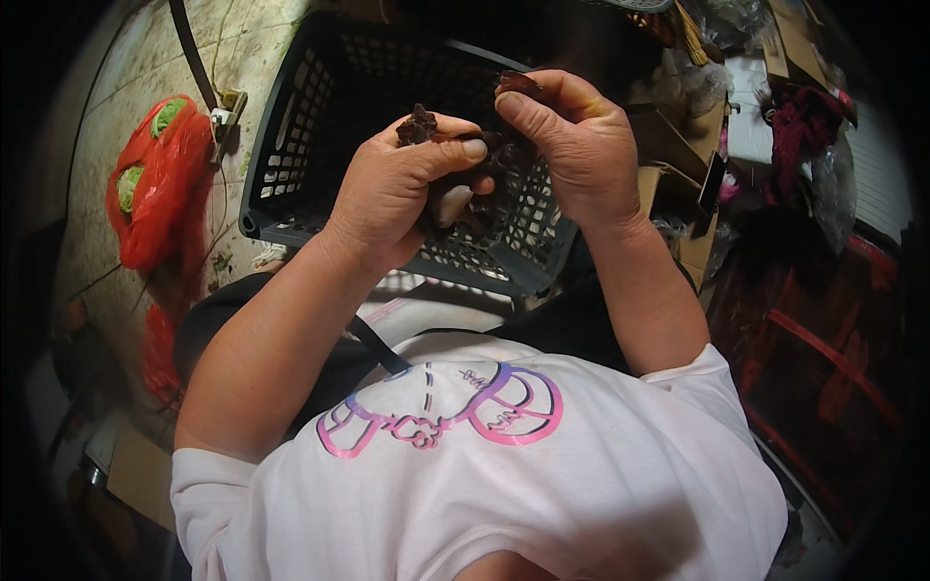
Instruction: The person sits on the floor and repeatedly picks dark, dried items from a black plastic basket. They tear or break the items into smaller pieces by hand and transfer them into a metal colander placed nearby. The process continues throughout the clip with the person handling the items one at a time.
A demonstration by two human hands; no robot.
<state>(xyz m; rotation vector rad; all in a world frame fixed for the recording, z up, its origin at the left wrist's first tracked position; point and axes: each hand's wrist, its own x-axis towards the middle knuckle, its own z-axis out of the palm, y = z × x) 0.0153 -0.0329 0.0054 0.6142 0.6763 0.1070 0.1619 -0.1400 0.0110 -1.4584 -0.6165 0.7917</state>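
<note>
Wood ear fungus, dark brown and ruffled, forms a clump (418,125) in my left hand (396,174). Its lobes stick out above and below the thumb, and a pale part shows beneath the fingers. Between thumb and forefinger, my right hand (581,138) pinches a smaller dark fungus piece (520,83), apart from the clump. Both hands are over a black plastic crate (261,171) with lattice walls. Its inside is in deep shadow, so I cannot tell what lies at the bottom.
On the tiled floor to the left lies a red plastic bag (163,210) with green vegetables, near a white plug (221,118) and cord. Cardboard boxes (690,181) and a clear plastic bag (832,192) crowd the right, above a dark red surface (806,348).
</note>
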